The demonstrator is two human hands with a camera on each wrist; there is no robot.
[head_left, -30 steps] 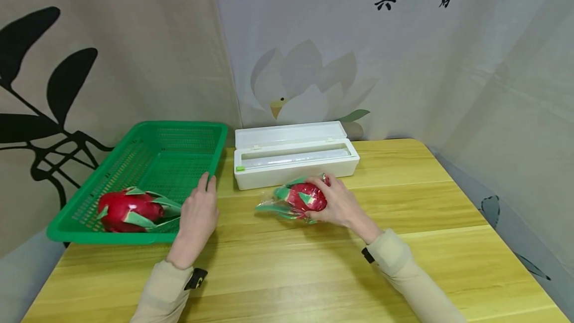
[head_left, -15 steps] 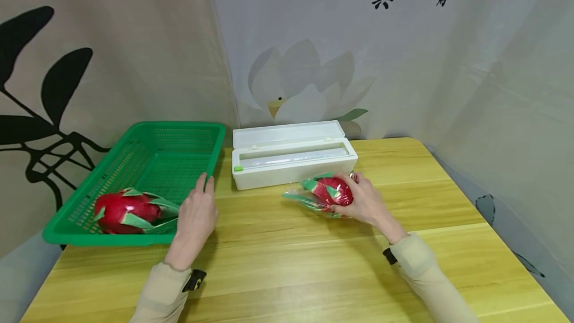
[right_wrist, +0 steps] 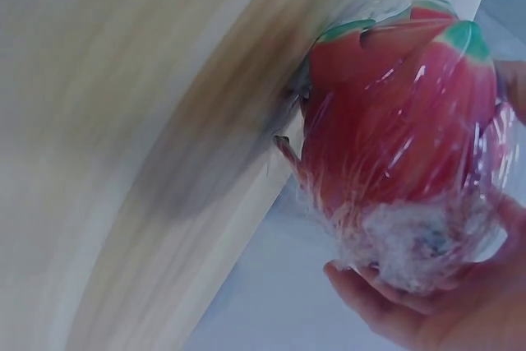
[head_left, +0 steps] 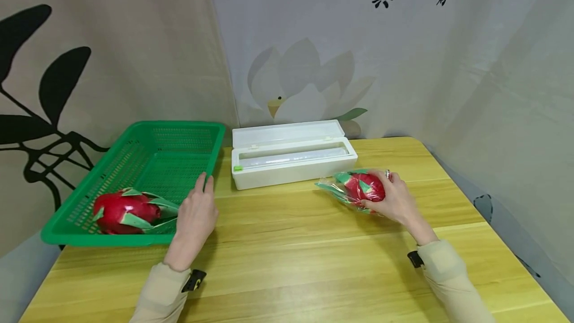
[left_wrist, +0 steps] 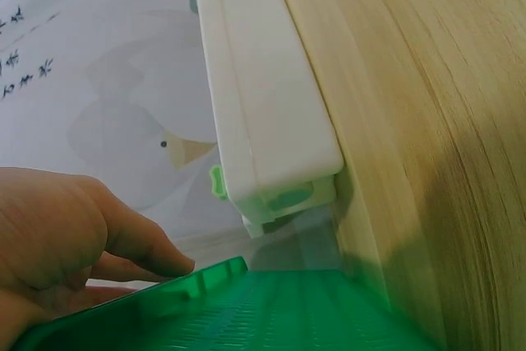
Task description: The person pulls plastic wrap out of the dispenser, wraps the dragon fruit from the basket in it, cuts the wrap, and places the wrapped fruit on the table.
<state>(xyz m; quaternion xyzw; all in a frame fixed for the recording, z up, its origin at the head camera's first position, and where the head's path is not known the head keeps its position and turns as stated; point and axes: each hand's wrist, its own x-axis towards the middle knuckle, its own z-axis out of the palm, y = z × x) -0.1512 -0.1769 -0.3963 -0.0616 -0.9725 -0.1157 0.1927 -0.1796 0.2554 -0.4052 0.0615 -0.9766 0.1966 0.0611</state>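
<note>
My right hand (head_left: 396, 203) grips a red dragon fruit (head_left: 367, 187) wrapped in clear plastic film, its green tips pointing left, low over the table. In the right wrist view the film bunches up at the end of the wrapped fruit (right_wrist: 394, 113) nearest the palm. My left hand (head_left: 196, 218) holds the right rim of a green plastic basket (head_left: 220, 138); the left wrist view shows the thumb (left_wrist: 156, 248) on that rim and other fingers behind it. Inside the basket's front part lies a second dragon fruit (head_left: 123, 212), with no film visible on it.
Behind, between the hands, stands a white cling film dispenser (head_left: 293, 173) with its lid raised, a film roll (head_left: 296, 157) inside and a small green tab at its left end. The wooden table (head_left: 291, 263) meets a printed curtain (head_left: 179, 39) at the back.
My right hand has carried the wrapped dragon fruit to the right, from in front of the dispenser's middle to beyond its right end. The left hand has stayed at the basket rim.
</note>
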